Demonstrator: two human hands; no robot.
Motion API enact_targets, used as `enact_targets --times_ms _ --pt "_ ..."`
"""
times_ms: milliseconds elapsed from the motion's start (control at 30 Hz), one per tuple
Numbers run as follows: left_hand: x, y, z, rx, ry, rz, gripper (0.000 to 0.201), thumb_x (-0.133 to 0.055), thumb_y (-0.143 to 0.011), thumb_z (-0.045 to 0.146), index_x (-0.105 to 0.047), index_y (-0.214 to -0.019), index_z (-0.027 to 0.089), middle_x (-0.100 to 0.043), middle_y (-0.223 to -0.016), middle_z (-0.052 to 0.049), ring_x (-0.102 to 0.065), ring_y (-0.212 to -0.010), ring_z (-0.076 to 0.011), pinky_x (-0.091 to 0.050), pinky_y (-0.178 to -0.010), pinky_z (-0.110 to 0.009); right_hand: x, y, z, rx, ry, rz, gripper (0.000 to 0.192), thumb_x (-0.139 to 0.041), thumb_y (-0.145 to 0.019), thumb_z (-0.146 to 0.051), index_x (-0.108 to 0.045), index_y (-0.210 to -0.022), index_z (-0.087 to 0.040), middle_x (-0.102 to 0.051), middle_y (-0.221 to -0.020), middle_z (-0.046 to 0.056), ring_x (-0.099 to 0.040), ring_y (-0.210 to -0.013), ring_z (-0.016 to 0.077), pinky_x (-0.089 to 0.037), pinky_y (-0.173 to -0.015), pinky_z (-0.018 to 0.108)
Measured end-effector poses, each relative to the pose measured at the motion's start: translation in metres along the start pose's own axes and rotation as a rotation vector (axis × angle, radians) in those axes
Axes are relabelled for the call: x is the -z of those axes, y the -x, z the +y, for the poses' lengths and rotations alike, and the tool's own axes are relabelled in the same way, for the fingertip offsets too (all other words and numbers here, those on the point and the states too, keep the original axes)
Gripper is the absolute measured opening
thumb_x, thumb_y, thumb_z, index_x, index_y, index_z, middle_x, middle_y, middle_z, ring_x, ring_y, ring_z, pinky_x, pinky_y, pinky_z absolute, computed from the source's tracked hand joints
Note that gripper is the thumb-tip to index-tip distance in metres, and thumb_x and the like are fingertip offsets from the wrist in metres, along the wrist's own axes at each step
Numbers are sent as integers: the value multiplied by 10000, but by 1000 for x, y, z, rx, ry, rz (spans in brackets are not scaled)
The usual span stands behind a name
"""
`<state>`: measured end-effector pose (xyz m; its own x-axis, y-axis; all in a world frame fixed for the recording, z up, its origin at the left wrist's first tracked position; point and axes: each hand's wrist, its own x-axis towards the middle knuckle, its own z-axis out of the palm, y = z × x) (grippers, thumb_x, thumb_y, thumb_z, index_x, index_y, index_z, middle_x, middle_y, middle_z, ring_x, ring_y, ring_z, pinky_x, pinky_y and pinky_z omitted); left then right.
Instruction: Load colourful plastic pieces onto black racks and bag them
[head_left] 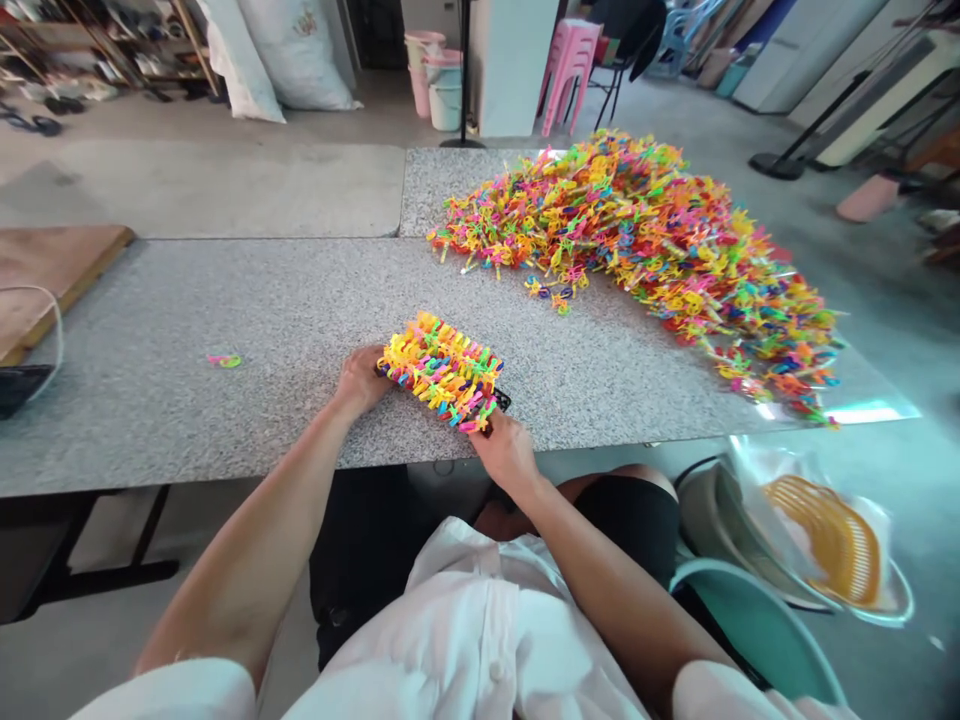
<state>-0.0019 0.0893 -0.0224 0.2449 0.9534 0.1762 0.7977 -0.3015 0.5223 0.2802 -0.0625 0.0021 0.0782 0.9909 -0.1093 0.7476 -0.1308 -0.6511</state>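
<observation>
Close to the table's front edge, a black perforated rack point(502, 400) bears rows of small colourful plastic pieces point(442, 370) that cover nearly all of it. My left hand point(364, 380) grips its left end, with the fingers partly hidden behind it. At the near right corner, my right hand point(506, 452) is closed round the rack's edge. A large heap of similar loose plastic pieces point(622, 230) spreads over the right side of the table. One pink and green piece point(225, 361) lies alone to the left of my left hand.
The speckled grey table point(285, 290) runs across in front of me. On its left end lies a wooden board point(60, 270) with a cable nearby. A teal tub point(765, 620) and a container with a yellow basket point(829, 530) stand low at the right, beside my leg.
</observation>
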Motion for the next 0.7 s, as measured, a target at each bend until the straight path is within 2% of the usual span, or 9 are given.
enact_targets --times_ms 67,233,500,700 --pt "-1 0 0 -11 -5 -4 280 -684 -823 414 -801 -990 222 -808 -1217 -109 -709 -1183 -326 -509 -1139 -471 -1 0 -3 31 118 9 153 -676 -988 -282 -734 -1111 -212 -830 -1041 106 -790 -994 263 -518 -804 273" --pt "-5 1 -5 -20 -12 17 284 -681 -824 396 -802 -1017 225 -800 -1238 -105 -699 -1221 -326 -494 -1151 -460 -4 4 -9 -10 220 -14 164 -655 -1018 -313 -710 -1119 -197 -824 -971 100 -786 -921 268 -483 -760 287" --pt "-9 2 -10 -8 33 21 321 -727 -831 427 -806 -1086 248 -797 -1253 -96 -670 -1273 -340 -467 -1176 -476 -7 4 1 30 142 12 98 -627 -1018 -278 -694 -1045 -212 -822 -952 96 -785 -917 261 -490 -772 278" --pt "-12 2 -9 10 57 33 334 -706 -855 432 -803 -1129 266 -783 -1302 -76 -657 -1304 -316 -445 -1202 -466 -5 6 5 61 73 26 163 -592 -1031 -292 -721 -1054 -196 -821 -965 125 -781 -951 274 -521 -821 302"
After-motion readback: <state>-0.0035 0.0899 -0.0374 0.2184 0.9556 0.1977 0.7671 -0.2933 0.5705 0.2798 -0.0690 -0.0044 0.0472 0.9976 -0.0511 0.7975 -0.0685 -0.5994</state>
